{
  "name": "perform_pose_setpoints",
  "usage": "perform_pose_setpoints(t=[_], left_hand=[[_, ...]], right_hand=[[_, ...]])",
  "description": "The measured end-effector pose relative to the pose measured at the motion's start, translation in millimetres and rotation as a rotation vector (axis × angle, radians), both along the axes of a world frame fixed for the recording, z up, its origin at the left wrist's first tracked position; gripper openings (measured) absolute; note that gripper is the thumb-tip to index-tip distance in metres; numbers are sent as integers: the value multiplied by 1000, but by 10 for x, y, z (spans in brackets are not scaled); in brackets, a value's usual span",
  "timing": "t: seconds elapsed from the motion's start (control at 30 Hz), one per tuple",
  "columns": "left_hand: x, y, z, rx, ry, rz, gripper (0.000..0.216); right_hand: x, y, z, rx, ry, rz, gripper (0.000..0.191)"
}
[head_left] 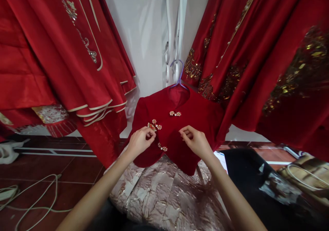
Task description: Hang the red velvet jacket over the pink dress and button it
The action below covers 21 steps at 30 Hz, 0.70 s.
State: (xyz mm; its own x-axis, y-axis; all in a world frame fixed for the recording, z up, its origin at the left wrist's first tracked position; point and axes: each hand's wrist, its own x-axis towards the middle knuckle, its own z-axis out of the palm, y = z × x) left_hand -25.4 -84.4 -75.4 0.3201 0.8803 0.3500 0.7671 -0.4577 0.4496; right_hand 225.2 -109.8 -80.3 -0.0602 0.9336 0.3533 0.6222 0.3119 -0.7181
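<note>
A small red velvet jacket (195, 118) hangs on a lilac hanger (177, 74) in front of me, above a pale pink and gold brocade skirt (164, 193). Pearl clasps (175, 113) run down its front edge. My left hand (140, 142) is closed, pinching the jacket's front flap beside a pearl clasp (154, 125). My right hand (195, 141) is closed too, its fingers pinching the red fabric at the other front edge. Both forearms reach up from the bottom of the view.
Long red embroidered gowns (64, 53) hang at the left, and more gowns (269, 63) hang at the right, close around the jacket. A white wall (144, 36) stands behind. White cables (38, 196) lie on the dark red tiled floor. A black bag (257, 176) sits at the right.
</note>
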Motion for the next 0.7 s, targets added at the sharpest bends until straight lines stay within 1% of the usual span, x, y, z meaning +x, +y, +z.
perform_pose_setpoints(t=[0.07, 0.13, 0.27, 0.37, 0.43, 0.5, 0.63, 0.7], left_hand=[[26, -32, 2, -20, 38, -24, 9], [79, -76, -42, -49, 87, -54, 10], [194, -150, -193, -115, 137, -80, 9], [240, -171, -266, -131, 171, -86, 9], [246, -168, -284, -99, 184, -87, 7], [236, -153, -298, -78, 167, -107, 6], [208, -108, -341, -118, 77, -181, 8], [204, -95, -355, -134, 42, -196, 9]], right_hand=[[-7, -18, 23, -1, 5, -3, 17], [-66, -38, -8, -34, -39, 22, 16], [-227, -78, -167, -106, -298, 98, 10], [-313, -88, -284, -106, -439, 144, 16], [-353, -81, -336, -111, -454, 163, 20], [-385, -70, -371, -109, -443, 162, 18], [-422, -52, -423, -78, -404, 181, 13], [-429, -45, -445, -59, -390, 195, 14]])
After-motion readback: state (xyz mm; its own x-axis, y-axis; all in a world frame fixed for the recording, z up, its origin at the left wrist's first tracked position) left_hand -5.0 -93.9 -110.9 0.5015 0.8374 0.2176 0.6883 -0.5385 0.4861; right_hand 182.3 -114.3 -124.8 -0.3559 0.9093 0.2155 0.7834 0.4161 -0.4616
